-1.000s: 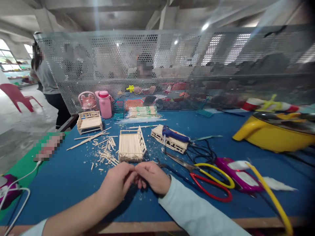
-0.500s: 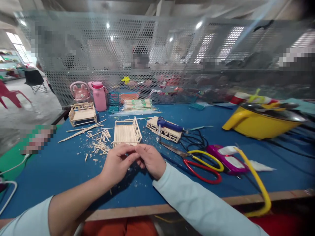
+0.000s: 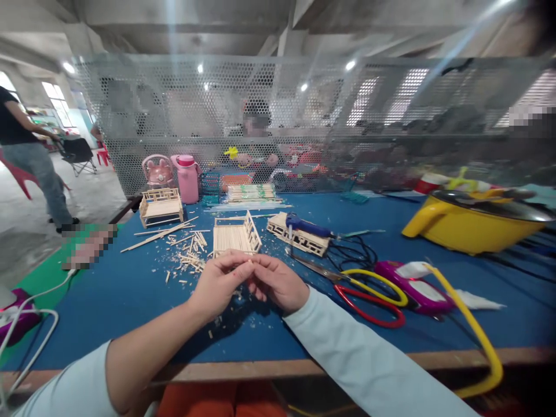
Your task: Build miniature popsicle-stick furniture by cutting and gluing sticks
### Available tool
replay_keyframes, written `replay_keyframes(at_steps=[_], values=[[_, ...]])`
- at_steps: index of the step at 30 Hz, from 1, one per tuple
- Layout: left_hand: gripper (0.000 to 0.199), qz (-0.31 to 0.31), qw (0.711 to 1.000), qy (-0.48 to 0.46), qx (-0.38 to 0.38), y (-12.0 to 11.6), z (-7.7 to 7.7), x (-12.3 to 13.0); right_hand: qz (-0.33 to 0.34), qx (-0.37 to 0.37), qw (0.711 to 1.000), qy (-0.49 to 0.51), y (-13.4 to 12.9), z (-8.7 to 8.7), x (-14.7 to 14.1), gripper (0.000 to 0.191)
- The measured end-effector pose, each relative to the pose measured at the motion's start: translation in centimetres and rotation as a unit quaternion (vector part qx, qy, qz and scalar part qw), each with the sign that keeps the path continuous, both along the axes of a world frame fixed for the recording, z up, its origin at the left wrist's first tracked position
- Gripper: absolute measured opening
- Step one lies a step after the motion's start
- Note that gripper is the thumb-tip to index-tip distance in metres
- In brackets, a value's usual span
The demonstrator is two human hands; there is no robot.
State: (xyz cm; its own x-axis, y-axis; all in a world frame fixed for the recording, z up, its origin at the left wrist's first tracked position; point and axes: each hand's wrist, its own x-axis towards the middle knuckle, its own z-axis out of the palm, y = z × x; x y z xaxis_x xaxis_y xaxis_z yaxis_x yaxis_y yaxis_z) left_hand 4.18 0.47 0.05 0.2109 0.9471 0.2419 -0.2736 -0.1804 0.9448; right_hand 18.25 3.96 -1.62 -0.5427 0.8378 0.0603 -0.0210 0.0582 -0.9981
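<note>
My left hand (image 3: 222, 282) and my right hand (image 3: 280, 282) meet fingertip to fingertip over the front of the table. Both are closed in a pinch; whatever lies between the fingers is too small to make out. Just beyond them stands a small wooden-stick bed model (image 3: 232, 236) with a railing on its right side, its near edge partly covered by my fingers. Cut stick pieces (image 3: 191, 260) lie scattered to its left. To the right, a blue glue gun (image 3: 306, 225) rests on another stick model (image 3: 299, 238). Scissors (image 3: 369, 292) with red and yellow handles lie beside my right hand.
A stick bench model (image 3: 161, 207), a pink bottle (image 3: 187, 180) and bundled sticks (image 3: 252, 192) stand at the back before a perforated metal screen (image 3: 182, 110). At right are a yellow pot (image 3: 469, 226) and a purple device (image 3: 417, 289) with a yellow tube. A person (image 3: 26, 145) is at far left.
The view has tilted up and turned slightly left, so the table's contents appear shifted right. A person has come into view at far left. My hands stay pinched together.
</note>
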Motion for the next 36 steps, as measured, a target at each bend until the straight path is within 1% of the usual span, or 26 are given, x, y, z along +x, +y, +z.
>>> replay_keyframes(at_steps=[1,3,5,6,7,8,9,10,11,12,13,14,16,19,21,22,23,24,25,27,28,30,34,35,36], values=[[0.026,0.002,1.000,-0.003,-0.003,0.0,0.1,0.1,-0.005,0.010,1.000,-0.015,-0.1,0.2,0.1,0.055],[0.028,0.032,0.999,-0.003,-0.009,0.0,0.1,0.0,-0.016,0.032,0.999,-0.037,-0.5,0.9,0.5,0.052],[0.029,0.061,0.998,0.006,-0.030,0.0,0.0,-0.1,-0.054,0.081,0.991,-0.091,-1.5,1.8,1.5,0.047],[0.030,0.064,0.997,0.012,-0.044,-0.1,-0.1,-0.2,-0.083,0.116,0.980,-0.139,-2.1,2.2,2.1,0.043],[0.030,0.060,0.996,0.017,-0.060,-0.1,-0.2,-0.3,-0.132,0.186,0.939,-0.257,-2.8,2.4,2.8,0.043],[0.031,0.050,0.996,0.022,-0.073,-0.1,-0.4,-0.3,-0.167,0.231,0.878,-0.384,-3.4,2.4,3.4,0.043],[0.031,0.040,0.995,0.027,-0.082,-0.2,-0.5,-0.3,-0.181,0.254,0.814,-0.490,-4.0,2.3,4.0,0.041],[0.031,0.033,0.995,0.031,-0.089,-0.2,-0.7,-0.2,-0.183,0.266,0.755,-0.571,-4.4,2.1,4.4,0.039],[0.032,0.026,0.994,0.035,-0.098,-0.2,-0.9,0.0,-0.176,0.268,0.714,-0.622,-4.8,1.8,4.7,0.036],[0.033,0.019,0.993,0.038,-0.111,-0.3,-1.1,0.1,-0.168,0.270,0.689,-0.652,-5.1,1.4,4.9,0.033],[0.035,0.012,0.991,0.040,-0.125,-0.3,-1.2,0.3,-0.162,0.273,0.676,-0.665,-5.3,1.1,4.9,0.030],[0.037,0.007,0.989,0.043,-0.141,-0.3,-1.4,0.4,-0.160,0.278,0.671,-0.668,-5.4,0.8,4.8,0.028],[0.040,-0.002,0.984,0.055,-0.168,-0.4,-1.6,0.5,-0.164,0.284,0.673,-0.663,-5.5,0.5,4.6,0.027],[0.042,-0.010,0.980,0.077,-0.184,-0.4,-1.6,0.4,-0.178,0.273,0.697,-0.639,-5.6,0.4,4.8,0.031],[0.043,-0.014,0.978,0.078,-0.192,-0.4,-1.5,0.2,-0.201,0.263,0.711,-0.620,-5.6,0.4,5.7,0.035],[0.044,-0.017,0.978,0.074,-0.195,-0.5,-1.4,0.2,-0.221,0.261,0.712,-0.614,-5.5,0.4,6.3,0.036],[0.044,-0.020,0.978,0.069,-0.198,-0.5,-1.3,0.1,-0.244,0.264,0.703,-0.613,-5.3,0.4,7.2,0.036],[0.044,-0.023,0.978,0.062,-0.199,-0.5,-1.2,0.1,-0.269,0.269,0.687,-0.619,-5.1,0.4,8.2,0.034],[0.043,-0.027,0.978,0.056,-0.199,-0.6,-1.2,0.1,-0.293,0.278,0.664,-0.629,-4.9,0.3,9.2,0.032],[0.041,-0.037,0.978,0.047,-0.201,-0.7,-1.1,0.1,-0.318,0.294,0.612,-0.662,-4.4,0.2,11.5,0.025],[0.040,-0.041,0.977,0.043,-0.203,-0.8,-1.0,0.1,-0.315,0.293,0.604,-0.671,-4.1,0.1,12.5,0.024],[0.036,-0.051,0.976,0.034,-0.208,-0.9,-0.9,0.2,-0.291,0.303,0.612,-0.670,-3.7,0.2,14.3,0.029],[0.030,-0.066,0.976,0.003,-0.208,-1.1,-0.8,0.1,-0.255,0.317,0.600,-0.689,-3.0,0.7,16.3,0.040],[0.028,-0.070,0.976,-0.005,-0.206,-1.1,-0.8,0.0,-0.240,0.312,0.607,-0.691,-2.7,0.8,16.5,0.041],[0.027,-0.073,0.976,-0.014,-0.205,-1.2,-0.7,0.0,-0.223,0.307,0.621,-0.686,-2.5,1.0,16.7,0.043]])
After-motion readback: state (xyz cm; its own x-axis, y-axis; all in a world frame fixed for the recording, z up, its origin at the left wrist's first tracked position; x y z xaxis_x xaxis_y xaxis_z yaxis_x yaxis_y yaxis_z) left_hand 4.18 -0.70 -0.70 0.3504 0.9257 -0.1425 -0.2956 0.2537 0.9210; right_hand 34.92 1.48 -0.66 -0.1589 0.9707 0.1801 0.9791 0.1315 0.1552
